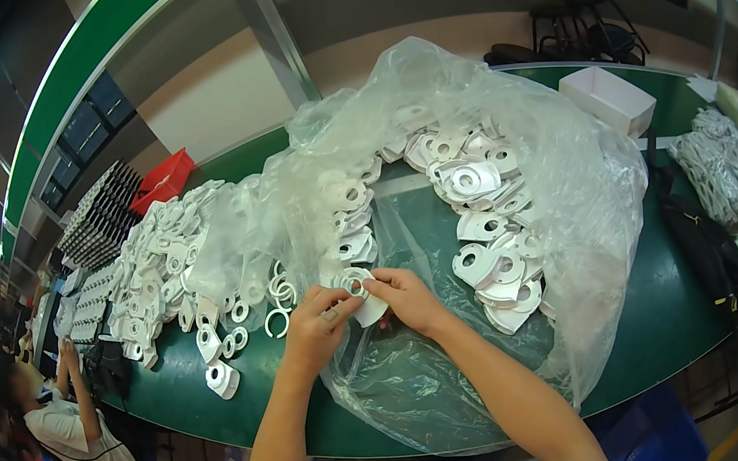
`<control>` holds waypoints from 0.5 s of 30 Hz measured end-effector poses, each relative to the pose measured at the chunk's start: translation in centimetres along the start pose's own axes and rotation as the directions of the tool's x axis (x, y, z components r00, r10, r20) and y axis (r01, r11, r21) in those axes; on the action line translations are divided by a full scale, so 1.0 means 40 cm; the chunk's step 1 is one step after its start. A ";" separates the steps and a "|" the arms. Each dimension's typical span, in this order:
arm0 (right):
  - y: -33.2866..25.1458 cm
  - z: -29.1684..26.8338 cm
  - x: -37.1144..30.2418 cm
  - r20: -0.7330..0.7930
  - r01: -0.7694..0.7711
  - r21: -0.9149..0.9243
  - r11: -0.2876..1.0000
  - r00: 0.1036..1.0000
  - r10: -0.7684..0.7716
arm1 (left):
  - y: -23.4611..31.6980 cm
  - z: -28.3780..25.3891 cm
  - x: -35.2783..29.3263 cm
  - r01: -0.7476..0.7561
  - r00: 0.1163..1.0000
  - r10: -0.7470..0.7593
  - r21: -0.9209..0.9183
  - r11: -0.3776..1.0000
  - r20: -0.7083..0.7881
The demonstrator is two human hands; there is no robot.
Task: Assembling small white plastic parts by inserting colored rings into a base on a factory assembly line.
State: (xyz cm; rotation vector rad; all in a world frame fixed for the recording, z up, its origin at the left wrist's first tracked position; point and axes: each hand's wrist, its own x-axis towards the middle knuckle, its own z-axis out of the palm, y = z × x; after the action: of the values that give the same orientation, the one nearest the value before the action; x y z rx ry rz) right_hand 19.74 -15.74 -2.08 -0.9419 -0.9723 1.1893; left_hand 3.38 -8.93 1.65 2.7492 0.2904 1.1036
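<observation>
Over the front middle of the table, a white plastic part with a round hole point(370, 312) is held between my two hands. My left hand point(316, 326) is closed on its left side, a ring on one finger. From the other side, the fingers of my right hand point(406, 300) pinch its upper edge. A white ring-shaped piece point(349, 281) shows at the part's round end; whether it is seated in the part I cannot tell. Loose white rings point(277, 322) lie just left of my left hand. Similar white parts point(503, 269) are heaped on a clear plastic bag point(579, 182).
More white parts point(153, 264) are piled on the green table point(256, 396) at left, near stacked trays point(101, 212) and a red bin point(164, 181). A white box point(607, 99) stands at the back. A black bag point(704, 247) lies at right. Other people work at both ends.
</observation>
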 end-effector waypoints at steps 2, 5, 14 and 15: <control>0.005 -0.001 0.000 0.003 0.008 0.000 1.000 1.000 -0.008 | 0.003 0.001 0.000 -0.016 0.999 0.015 0.051 0.999 0.035; 0.005 0.002 0.000 -0.015 0.008 0.013 1.000 1.000 -0.008 | 0.006 0.003 0.003 -0.045 0.999 0.043 0.098 0.994 0.023; 0.020 -0.012 -0.003 -0.022 0.039 0.001 0.999 0.999 -0.038 | 0.027 0.030 0.000 -0.115 0.993 0.117 0.240 0.964 0.008; 0.018 -0.017 0.001 -0.032 0.026 0.026 0.999 0.999 -0.026 | 0.031 0.036 0.002 -0.114 0.993 0.115 0.238 0.965 0.008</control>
State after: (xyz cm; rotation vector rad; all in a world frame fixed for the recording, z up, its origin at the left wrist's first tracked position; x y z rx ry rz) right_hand 20.18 -15.67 -2.95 -0.9224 -0.9388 1.1592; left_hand 4.58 -10.21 0.93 3.0080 0.2843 1.1752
